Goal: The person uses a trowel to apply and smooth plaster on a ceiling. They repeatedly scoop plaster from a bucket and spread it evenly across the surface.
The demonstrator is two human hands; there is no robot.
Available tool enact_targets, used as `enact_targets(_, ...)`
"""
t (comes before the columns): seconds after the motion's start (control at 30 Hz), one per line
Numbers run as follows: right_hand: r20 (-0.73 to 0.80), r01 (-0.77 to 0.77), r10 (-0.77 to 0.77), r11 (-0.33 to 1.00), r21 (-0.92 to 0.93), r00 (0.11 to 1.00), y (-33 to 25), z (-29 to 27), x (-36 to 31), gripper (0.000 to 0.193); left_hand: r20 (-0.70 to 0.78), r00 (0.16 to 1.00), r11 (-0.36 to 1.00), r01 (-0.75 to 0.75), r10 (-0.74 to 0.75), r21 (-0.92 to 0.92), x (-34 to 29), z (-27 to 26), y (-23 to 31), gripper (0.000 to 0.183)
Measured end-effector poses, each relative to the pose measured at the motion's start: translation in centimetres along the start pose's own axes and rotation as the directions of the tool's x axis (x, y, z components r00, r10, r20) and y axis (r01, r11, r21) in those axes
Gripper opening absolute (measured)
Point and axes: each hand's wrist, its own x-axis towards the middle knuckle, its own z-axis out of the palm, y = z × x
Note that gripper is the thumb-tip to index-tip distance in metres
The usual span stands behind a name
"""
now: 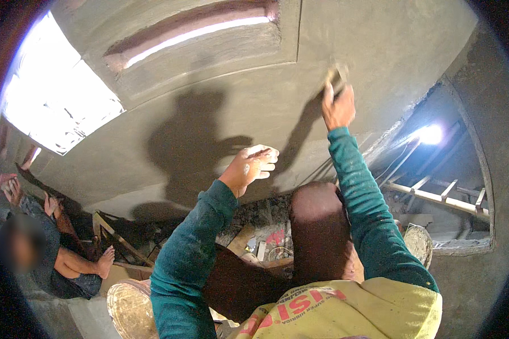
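Against the grey plastered wall [254, 101], my right hand [339, 106] reaches far up with its arm stretched. Its fingers grip a small yellowish pad [338, 74], blurred, pressed to the wall's surface; its exact kind is unclear. My left hand [251, 169], dusted pale with plaster, is raised in front of the wall, lower and to the left. Its fingers are loosely bent and a little apart, and nothing shows in them. Both sleeves are dark green and dusty.
A co-worker [62, 254] sits at the left, hands raised by the wall. Below are a pale bucket [131, 308], another round container [418, 246] and rubble [266, 214]. A lit lamp [430, 134] and wooden ladder [435, 195] show through the right opening. A slot [195, 39] pierces the wall above.
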Motion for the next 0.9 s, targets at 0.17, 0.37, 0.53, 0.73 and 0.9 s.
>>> enact_targets(0.17, 0.04, 0.024, -0.03, 0.991, 0.135, 0.999, -2.2, -2.9, 0.2, 0.05, 0.007, 0.998, 0.983, 0.063, -0.066, 0.171, -0.2, -0.7, -0.4, 0.045)
enact_targets(0.37, -0.136, 0.24, -0.215, 0.948, 0.207, 0.967, -11.6, -2.8, 6.4, 0.044, 0.011, 0.995, 0.979, 0.093, -0.096, 0.179, 0.9, -0.4, -1.0, 0.044)
enact_targets(0.53, 0.08, -0.031, 0.023, 0.995, 0.091, 0.996, -3.7, 0.4, -2.0, 0.049, -0.035, 0.999, 0.988, 0.035, -0.03, 0.153, 0.2, -1.1, -1.1, 0.034)
enact_targets(0.73, 0.373, -0.343, 0.276, 0.931, 0.126, 0.886, 6.0, -4.8, -8.2, 0.052, -0.114, 0.992, 0.961, 0.083, -0.055, 0.265, 0.4, -1.1, -0.1, 0.034)
enact_targets(0.9, 0.712, -0.603, -0.177, 0.417, 0.68, 0.68, -3.6, -11.1, -1.8, 0.034, 0.429, 0.769, 0.346, -0.611, 0.474, 0.712, 3.2, -2.2, -0.1, 0.037)
